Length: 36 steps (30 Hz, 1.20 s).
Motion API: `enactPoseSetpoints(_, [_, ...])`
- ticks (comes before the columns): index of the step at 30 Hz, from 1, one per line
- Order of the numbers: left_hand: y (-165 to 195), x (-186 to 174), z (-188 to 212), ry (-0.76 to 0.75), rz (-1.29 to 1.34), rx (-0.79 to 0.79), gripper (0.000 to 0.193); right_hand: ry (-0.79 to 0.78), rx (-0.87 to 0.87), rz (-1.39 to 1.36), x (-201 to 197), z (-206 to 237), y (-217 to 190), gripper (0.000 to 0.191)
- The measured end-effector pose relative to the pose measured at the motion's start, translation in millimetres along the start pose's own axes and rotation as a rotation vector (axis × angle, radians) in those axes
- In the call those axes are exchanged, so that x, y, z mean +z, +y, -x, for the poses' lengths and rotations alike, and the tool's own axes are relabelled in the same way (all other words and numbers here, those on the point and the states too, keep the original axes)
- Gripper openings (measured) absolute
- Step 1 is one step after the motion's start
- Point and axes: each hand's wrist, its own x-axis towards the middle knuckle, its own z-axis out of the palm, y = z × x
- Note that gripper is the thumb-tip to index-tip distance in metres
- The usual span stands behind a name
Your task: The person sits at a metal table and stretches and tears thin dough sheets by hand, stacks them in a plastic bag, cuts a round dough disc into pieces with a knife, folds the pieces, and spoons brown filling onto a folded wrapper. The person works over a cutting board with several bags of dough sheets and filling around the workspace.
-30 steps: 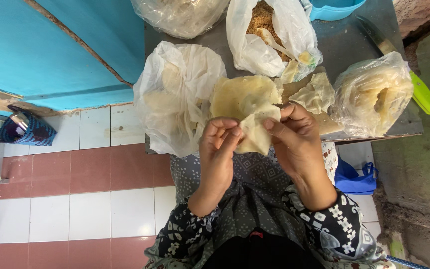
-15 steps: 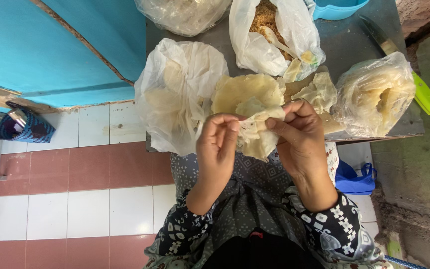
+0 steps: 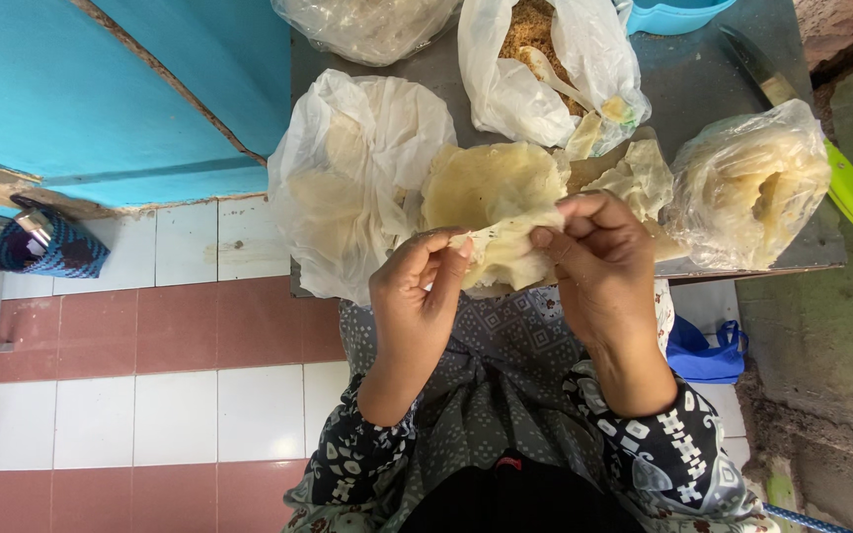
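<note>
— Over the near edge of the grey table (image 3: 733, 69), what are the hands doing?

— Both hold one thin pastry sheet (image 3: 494, 197). The left hand (image 3: 417, 286) pinches its lower edge between thumb and fingertips, fingers closed on it; the right hand (image 3: 599, 262) grips the same edge a little farther along, thumb pressed against curled fingers. The stretch of edge between them is pulled taut — likely to peel or spread the sheet without tearing it.

— How does the sheet look?

— Pale yellow, round, almost translucent, with a wrinkled, slightly ragged rim. It droops where nothing supports it, so it seems soft and pliable. It hangs just above the table's front edge, close to the person's lap.

— And around it?

— To the left lies a white plastic bag (image 3: 348, 178), open, holding what look like more pale sheets — close enough to draw from easily. To the right sits a clear bag of stacked wrappers (image 3: 752, 188). Behind, another white bag holds brown crumbly filling (image 3: 530, 30) with a spoon (image 3: 560, 79) in it. A knife with a green handle (image 3: 846, 183) rests at the far right, well apart from the hands.
</note>
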Motion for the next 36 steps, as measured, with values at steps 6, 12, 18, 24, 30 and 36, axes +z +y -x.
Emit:
enactPoseSetpoints(6, [-12.4, 5.6, -2.8, -0.133, 0.388, -0.103, 0.015, -0.049, 0.087, 0.006, -4.4, -6.5, 1.6, 0.018])
enactPoseSetpoints(12, [-16.1, -15.9, -12.0, -0.01, 1.026, -0.294, 0.014, 0.091, 0.076, -0.18, -19.0, -5.1, -2.1, 0.019])
enactPoseSetpoints(18, [-23.2, -23.6, -12.2, -0.025, 0.827, -0.215, 0.025, -0.046, 0.083, -0.296, -31.9, -5.6, -4.0, 0.021])
enactPoseSetpoints(24, [-44.8, -18.4, -4.2, -0.258, 0.774, -0.382, 0.037, -0.131, 0.192, -0.483, -48.4, -20.9, -9.4, 0.038])
enactPoseSetpoints(30, [-51.8, 15.1, 25.4, -0.399, 1.161, -0.673, 0.051, -0.139, 0.211, -0.621, -40.2, -17.5, 0.6, 0.048])
enactPoseSetpoints(36, [-49.1, 14.1, 15.5, -0.399, 1.104, -0.589, 0.036, -0.096, 0.12, -0.529, -54.6, -19.7, -11.0, 0.034])
